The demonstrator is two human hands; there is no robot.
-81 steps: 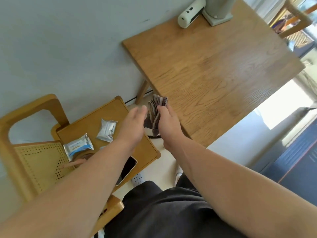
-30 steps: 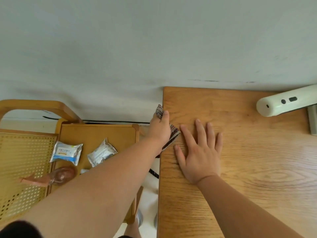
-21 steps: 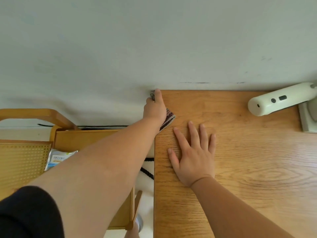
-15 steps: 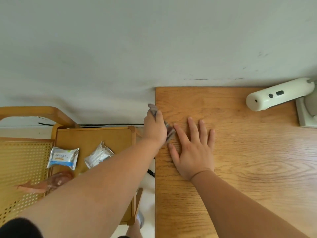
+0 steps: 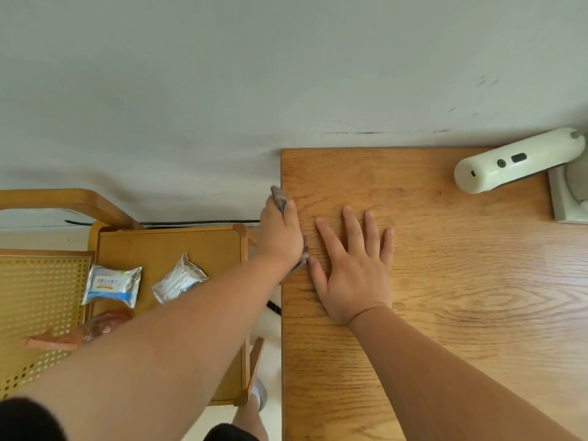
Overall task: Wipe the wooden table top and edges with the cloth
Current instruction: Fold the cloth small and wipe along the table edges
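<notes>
The wooden table [image 5: 445, 313] fills the right half of the head view, its far edge against the wall. My left hand [image 5: 280, 233] is shut on a dark patterned cloth [image 5: 279, 198] and presses it against the table's left edge, a little short of the far corner. Most of the cloth is hidden under that hand; a tip shows above the fingers and a scrap below the palm. My right hand [image 5: 353, 265] lies flat on the table top just right of the left hand, fingers spread, holding nothing.
A cream handheld device [image 5: 512, 160] and a pale base [image 5: 569, 198] sit at the table's far right. Left of the table stands a low wooden side table [image 5: 171, 243] with two foil packets [image 5: 111, 284] [image 5: 179, 278], beside a cane chair [image 5: 35, 300]. A black cable [image 5: 191, 222] runs along the wall.
My left hand slid the cloth along the table's left edge to the far corner, then back toward me and slightly away again. The right hand stayed flat on the table top.
</notes>
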